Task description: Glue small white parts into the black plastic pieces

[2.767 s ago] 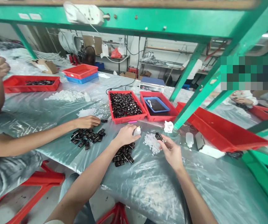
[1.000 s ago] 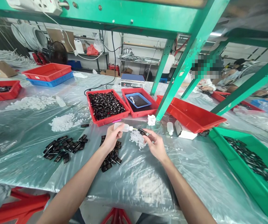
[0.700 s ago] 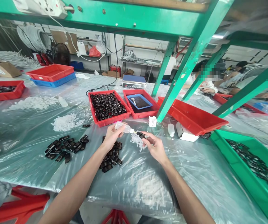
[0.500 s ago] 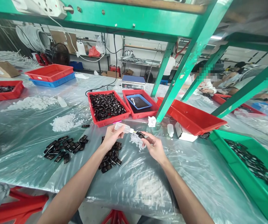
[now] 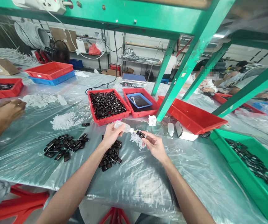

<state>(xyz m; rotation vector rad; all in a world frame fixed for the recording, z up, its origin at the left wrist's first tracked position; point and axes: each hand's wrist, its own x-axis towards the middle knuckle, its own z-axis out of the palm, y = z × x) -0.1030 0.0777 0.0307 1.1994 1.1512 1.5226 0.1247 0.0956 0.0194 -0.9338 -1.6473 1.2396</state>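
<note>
My left hand (image 5: 111, 134) is closed around a clear squeeze bottle (image 5: 124, 127), tilted so its thin nozzle points right. The nozzle tip meets or nearly meets a small black plastic part (image 5: 139, 134), which my right hand (image 5: 154, 144) pinches between thumb and fingers. Below the nozzle lies a scatter of small white translucent pieces (image 5: 136, 141). A heap of black parts (image 5: 110, 158) rests under my left forearm, and another heap (image 5: 65, 146) lies farther left.
A red tray of black parts (image 5: 107, 119) stands ahead, beside a red tray holding a blue tray (image 5: 140, 109). A green bin (image 5: 236, 183) is at right. Green frame posts (image 5: 182, 68) rise from the table. A co-worker's hand (image 5: 6, 110) is at far left.
A co-worker's hand has come into view at the left, by the white pieces. My hands, the bottle and the black part have hardly moved.
</note>
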